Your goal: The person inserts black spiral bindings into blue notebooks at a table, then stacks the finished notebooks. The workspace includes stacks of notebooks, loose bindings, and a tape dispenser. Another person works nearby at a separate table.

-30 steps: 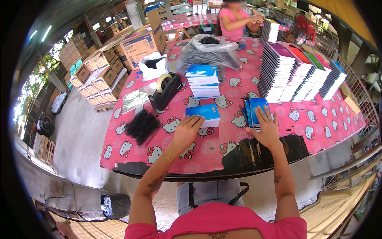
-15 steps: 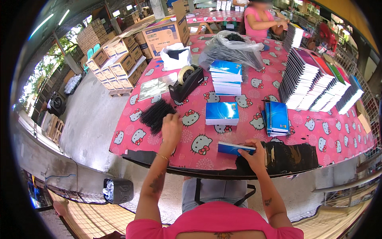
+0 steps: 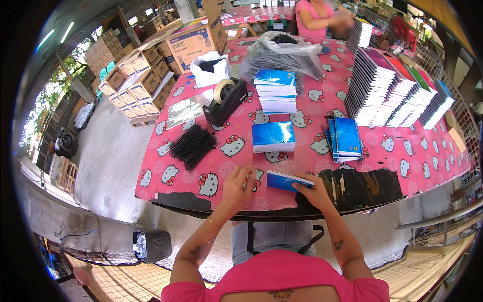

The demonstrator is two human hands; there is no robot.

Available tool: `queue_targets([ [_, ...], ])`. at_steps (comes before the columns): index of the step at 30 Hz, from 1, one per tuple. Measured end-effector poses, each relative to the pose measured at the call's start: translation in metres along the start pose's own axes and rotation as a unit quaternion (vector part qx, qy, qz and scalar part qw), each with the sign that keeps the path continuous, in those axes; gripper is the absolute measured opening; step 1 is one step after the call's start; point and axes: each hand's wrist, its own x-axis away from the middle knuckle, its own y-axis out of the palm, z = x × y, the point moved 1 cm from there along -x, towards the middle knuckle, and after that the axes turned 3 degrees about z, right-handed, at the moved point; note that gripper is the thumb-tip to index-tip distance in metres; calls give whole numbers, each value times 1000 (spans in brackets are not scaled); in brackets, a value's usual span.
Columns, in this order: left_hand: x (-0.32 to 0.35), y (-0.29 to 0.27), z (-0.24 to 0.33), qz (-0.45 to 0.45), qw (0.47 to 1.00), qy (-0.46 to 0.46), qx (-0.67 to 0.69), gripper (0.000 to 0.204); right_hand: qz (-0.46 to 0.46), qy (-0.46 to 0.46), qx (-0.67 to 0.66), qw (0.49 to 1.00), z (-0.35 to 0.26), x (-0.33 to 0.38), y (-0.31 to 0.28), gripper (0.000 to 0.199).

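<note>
My right hand (image 3: 315, 191) grips a small blue-covered notebook (image 3: 280, 181) by its right end, close to the table's front edge. Just left of that notebook is my left hand (image 3: 236, 187), its fingers curled into a pinch; whatever is between them is too small to make out. Beyond my left hand lies a pile of black spiral binding coils (image 3: 192, 146). A low stack of blue-covered notebooks (image 3: 273, 137) sits past the held one, with a taller, uneven stack (image 3: 275, 95) behind it. To the right, several blue notebooks with spiral edges (image 3: 346, 140) lie overlapped.
A black tape dispenser (image 3: 225, 102) stands beside clear plastic sheets (image 3: 186, 111). Behind are a white bag (image 3: 210, 72) and a large plastic bag of coils (image 3: 282, 58). Tall spiral notebook stacks (image 3: 372, 88) line the right. Another person (image 3: 313, 19) works at the far side.
My left hand has come away from the coil pile, moving right and nearer to the held notebook. My right hand still grips that notebook, now tilted slightly. The whole view has shifted a little.
</note>
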Motion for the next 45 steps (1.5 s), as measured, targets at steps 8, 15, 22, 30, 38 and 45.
queue_targets([
  [8,7,12,17,21,996,-25,81,15,-26,-18,19,999,-11,2,2,21],
  [15,2,6,12,-14,998,23,61,19,-38,-28,22,999,-10,3,1,22],
  [22,-9,1,12,-87,984,-18,152,19,-45,-32,-2,998,-7,3,1,22],
  [30,-8,4,4,-76,992,69,68,20,-52,-33,7,998,-17,5,1,24],
  [38,-11,2,3,-149,987,13,60,23,-57,-23,7,998,-13,5,1,24],
  [45,-28,-7,1,-250,967,50,20,32,-51,-21,-1,998,-12,4,2,23],
])
